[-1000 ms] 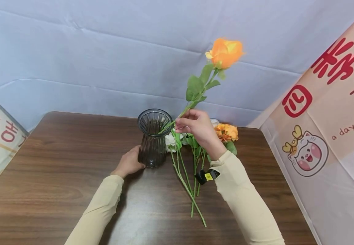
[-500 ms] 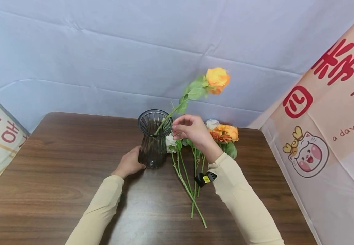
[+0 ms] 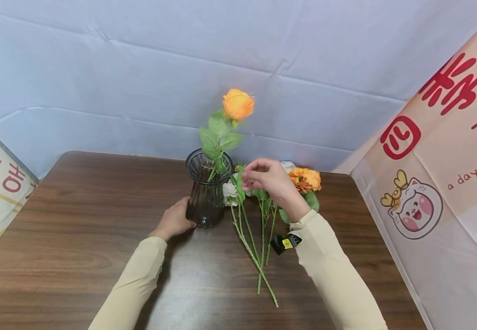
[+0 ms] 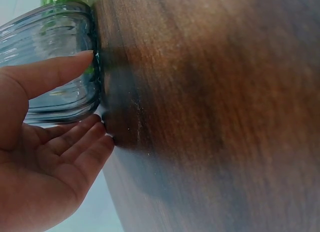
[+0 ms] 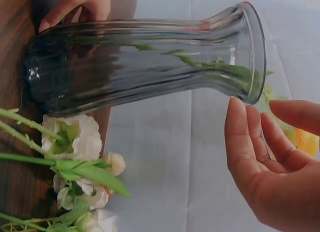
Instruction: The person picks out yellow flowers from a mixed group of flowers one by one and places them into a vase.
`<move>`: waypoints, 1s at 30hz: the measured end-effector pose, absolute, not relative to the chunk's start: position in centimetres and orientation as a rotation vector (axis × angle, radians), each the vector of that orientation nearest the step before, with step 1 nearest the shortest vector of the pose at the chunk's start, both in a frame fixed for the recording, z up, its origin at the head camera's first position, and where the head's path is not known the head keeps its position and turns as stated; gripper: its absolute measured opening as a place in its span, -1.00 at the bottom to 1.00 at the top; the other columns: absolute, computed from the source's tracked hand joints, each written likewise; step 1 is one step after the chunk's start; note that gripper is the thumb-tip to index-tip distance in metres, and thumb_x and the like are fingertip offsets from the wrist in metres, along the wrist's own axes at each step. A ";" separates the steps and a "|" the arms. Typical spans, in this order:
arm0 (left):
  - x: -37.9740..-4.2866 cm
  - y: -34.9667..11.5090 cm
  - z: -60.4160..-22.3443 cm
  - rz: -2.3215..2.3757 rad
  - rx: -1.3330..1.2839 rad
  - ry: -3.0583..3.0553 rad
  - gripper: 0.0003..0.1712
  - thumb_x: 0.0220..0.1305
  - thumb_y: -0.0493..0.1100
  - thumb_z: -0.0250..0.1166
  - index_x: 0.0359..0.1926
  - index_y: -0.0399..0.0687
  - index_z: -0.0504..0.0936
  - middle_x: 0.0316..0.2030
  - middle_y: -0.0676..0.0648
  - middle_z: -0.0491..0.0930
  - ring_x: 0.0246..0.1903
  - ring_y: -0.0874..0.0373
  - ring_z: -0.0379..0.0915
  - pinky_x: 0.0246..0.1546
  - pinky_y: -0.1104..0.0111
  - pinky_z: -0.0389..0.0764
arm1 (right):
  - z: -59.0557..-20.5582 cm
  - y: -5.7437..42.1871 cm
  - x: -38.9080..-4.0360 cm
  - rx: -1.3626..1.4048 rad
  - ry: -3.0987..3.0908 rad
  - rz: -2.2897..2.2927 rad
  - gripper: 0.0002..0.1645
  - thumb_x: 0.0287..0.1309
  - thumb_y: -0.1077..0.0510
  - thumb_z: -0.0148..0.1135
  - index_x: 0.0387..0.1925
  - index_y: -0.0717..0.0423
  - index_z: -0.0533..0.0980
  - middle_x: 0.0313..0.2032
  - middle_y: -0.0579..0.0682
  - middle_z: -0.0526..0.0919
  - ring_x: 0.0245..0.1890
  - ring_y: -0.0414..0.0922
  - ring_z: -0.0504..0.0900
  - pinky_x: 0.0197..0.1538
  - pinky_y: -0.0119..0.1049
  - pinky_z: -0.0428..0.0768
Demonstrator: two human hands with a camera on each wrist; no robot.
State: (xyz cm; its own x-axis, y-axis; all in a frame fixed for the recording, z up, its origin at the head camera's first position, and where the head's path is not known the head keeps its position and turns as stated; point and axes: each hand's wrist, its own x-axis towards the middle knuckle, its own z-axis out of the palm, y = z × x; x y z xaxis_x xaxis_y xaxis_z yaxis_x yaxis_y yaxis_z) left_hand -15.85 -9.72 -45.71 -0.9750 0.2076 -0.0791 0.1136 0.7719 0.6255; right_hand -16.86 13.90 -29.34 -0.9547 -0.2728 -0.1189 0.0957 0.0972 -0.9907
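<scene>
Standing upright near the table's point(image 3: 81, 238) rear edge, the vase point(image 3: 206, 204) is gripped low on its left side by the left hand point(image 3: 175, 220), thumb and fingers set round the base. The orange rose point(image 3: 238, 105) has its stem inside the vase, bloom above the rim and leaning slightly right. The right hand point(image 3: 268, 179) holds nothing: fingers loosely bent, thumb apart, near the rim; fingertip contact cannot be confirmed. Leftward, wood surface extends from the left hand to the table's left edge. Rightward room is tight: white flowers point(image 3: 230, 193) lie just beside the vase, green stems point(image 3: 248, 247) cross toward the near side, and an orange flower point(image 3: 306, 177) lies near the right rear corner.
</scene>
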 end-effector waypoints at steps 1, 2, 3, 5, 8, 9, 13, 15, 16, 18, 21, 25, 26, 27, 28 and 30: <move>-15.8 -9.7 -45.7 0.985 0.255 2.817 -0.13 -0.13 -0.24 0.42 0.22 -0.39 0.22 0.09 -0.35 0.38 0.03 -0.24 0.34 0.03 -0.04 0.35 | -29.4 14.1 -16.8 -0.169 2.112 -1.932 -0.87 0.12 0.39 0.09 -0.30 0.45 0.46 -0.41 0.17 0.57 -0.46 -0.01 0.59 -0.21 0.00 0.59; -15.9 -9.7 -45.7 0.991 0.252 2.814 -0.13 -0.13 -0.25 0.41 0.21 -0.40 0.23 0.09 -0.35 0.38 0.03 -0.25 0.34 0.03 -0.04 0.35 | -29.4 14.3 -16.8 -0.164 2.115 -1.928 -0.88 0.13 0.39 0.09 -0.30 0.44 0.46 -0.39 0.20 0.57 -0.45 0.00 0.59 -0.21 -0.01 0.59; -15.9 -9.8 -45.8 0.998 0.252 2.816 -0.14 -0.13 -0.25 0.41 0.21 -0.40 0.23 0.09 -0.35 0.38 0.03 -0.25 0.34 0.02 -0.05 0.35 | -29.4 14.4 -16.8 -0.160 2.117 -1.926 -0.87 0.13 0.39 0.08 -0.29 0.45 0.45 -0.36 0.23 0.56 -0.44 0.01 0.59 -0.23 -0.04 0.60; -16.1 -9.8 -46.1 1.002 0.258 2.818 -0.14 -0.15 -0.24 0.42 0.20 -0.40 0.24 0.08 -0.35 0.39 0.02 -0.26 0.35 0.01 -0.05 0.36 | -29.5 14.7 -16.8 -0.151 2.117 -1.925 -0.85 0.14 0.39 0.08 -0.28 0.47 0.44 -0.34 0.27 0.55 -0.43 0.02 0.59 -0.26 -0.09 0.61; -16.8 -10.1 -47.8 0.989 0.296 2.865 -0.11 -0.18 -0.18 0.45 0.18 -0.39 0.26 0.04 -0.35 0.41 -0.03 -0.26 0.38 -0.05 -0.05 0.39 | -29.6 15.2 -16.8 -0.150 2.113 -1.929 -0.85 0.14 0.39 0.07 -0.28 0.48 0.43 -0.37 0.23 0.56 -0.44 0.01 0.60 -0.26 -0.09 0.61; -16.8 -10.1 -47.9 0.988 0.297 2.867 -0.11 -0.19 -0.18 0.45 0.18 -0.39 0.25 0.04 -0.35 0.41 -0.03 -0.26 0.38 -0.05 -0.05 0.40 | -29.6 15.3 -16.8 -0.151 2.117 -1.926 -0.85 0.14 0.39 0.06 -0.27 0.49 0.43 -0.40 0.19 0.56 -0.45 0.00 0.60 -0.25 -0.07 0.61; -16.4 -9.9 -46.8 1.001 0.273 2.843 -0.12 -0.17 -0.22 0.43 0.19 -0.41 0.24 0.07 -0.36 0.40 0.00 -0.26 0.36 -0.01 -0.05 0.37 | -29.9 15.9 -16.7 -0.162 2.134 -1.913 -0.87 0.15 0.39 0.05 -0.29 0.47 0.42 -0.45 0.10 0.57 -0.49 -0.06 0.60 -0.23 -0.04 0.60; -16.0 -9.8 -46.1 1.001 0.259 2.827 -0.13 -0.15 -0.25 0.41 0.20 -0.43 0.23 0.09 -0.37 0.38 0.03 -0.26 0.34 0.02 -0.05 0.35 | -30.1 16.2 -16.7 -0.162 2.145 -1.906 -0.86 0.16 0.39 0.05 -0.29 0.48 0.42 -0.44 0.12 0.57 -0.50 -0.07 0.60 -0.24 -0.06 0.60; -16.0 -9.8 -45.9 0.992 0.259 2.828 -0.13 -0.14 -0.24 0.40 0.21 -0.43 0.22 0.09 -0.37 0.37 0.03 -0.26 0.34 0.03 -0.04 0.35 | -30.2 16.3 -16.7 -0.160 2.150 -1.901 -0.87 0.16 0.38 0.05 -0.30 0.46 0.43 -0.43 0.13 0.57 -0.50 -0.07 0.60 -0.23 -0.06 0.60; -15.9 -9.7 -45.6 0.973 0.252 2.826 -0.13 -0.12 -0.24 0.40 0.22 -0.42 0.21 0.10 -0.36 0.37 0.04 -0.25 0.34 0.04 -0.02 0.35 | -30.4 16.7 -16.6 -0.144 2.158 -1.899 -0.88 0.16 0.37 0.06 -0.31 0.43 0.44 -0.41 0.15 0.56 -0.48 -0.05 0.60 -0.22 -0.04 0.60; -15.9 -9.6 -45.6 0.961 0.254 2.831 -0.12 -0.12 -0.22 0.41 0.22 -0.41 0.21 0.10 -0.35 0.37 0.04 -0.23 0.34 0.03 -0.02 0.36 | -30.8 17.5 -16.5 -0.122 2.180 -1.886 -0.91 0.16 0.37 0.05 -0.33 0.38 0.45 -0.41 0.14 0.56 -0.46 -0.03 0.61 -0.22 -0.06 0.60; -16.0 -9.7 -45.9 0.977 0.254 2.825 -0.10 -0.13 -0.22 0.42 0.22 -0.41 0.21 0.10 -0.35 0.37 0.04 -0.24 0.34 0.03 -0.02 0.35 | -31.2 18.5 -16.2 -0.089 2.169 -1.900 -0.92 0.15 0.39 0.04 -0.32 0.40 0.44 -0.43 0.11 0.56 -0.46 -0.01 0.61 -0.24 -0.09 0.61; -15.9 -9.7 -45.9 0.982 0.254 2.823 -0.10 -0.14 -0.22 0.42 0.23 -0.41 0.21 0.10 -0.36 0.37 0.03 -0.24 0.34 0.03 -0.03 0.35 | -31.3 18.7 -16.1 -0.080 2.162 -1.905 -0.92 0.15 0.39 0.05 -0.32 0.40 0.44 -0.42 0.11 0.55 -0.46 -0.02 0.61 -0.24 -0.10 0.61; -15.9 -9.7 -45.9 0.985 0.253 2.820 -0.10 -0.14 -0.22 0.42 0.23 -0.41 0.20 0.10 -0.36 0.37 0.03 -0.24 0.34 0.04 -0.03 0.35 | -31.4 19.0 -16.0 -0.071 2.155 -1.911 -0.92 0.15 0.39 0.05 -0.31 0.40 0.43 -0.42 0.11 0.56 -0.46 -0.02 0.61 -0.23 -0.09 0.61; -15.9 -9.7 -45.9 0.986 0.250 2.817 -0.10 -0.13 -0.21 0.42 0.23 -0.40 0.20 0.11 -0.36 0.37 0.04 -0.24 0.34 0.04 -0.03 0.34 | -31.5 19.2 -15.9 -0.063 2.150 -1.914 -0.92 0.15 0.39 0.05 -0.31 0.39 0.43 -0.41 0.11 0.56 -0.46 -0.03 0.61 -0.23 -0.09 0.61; -15.9 -9.7 -45.9 0.986 0.249 2.814 -0.10 -0.13 -0.21 0.42 0.23 -0.40 0.20 0.10 -0.36 0.37 0.04 -0.24 0.34 0.05 -0.03 0.34 | -31.7 19.8 -15.8 -0.042 2.149 -1.909 -0.94 0.16 0.39 0.04 -0.31 0.34 0.44 -0.40 0.10 0.56 -0.46 -0.07 0.61 -0.22 -0.09 0.61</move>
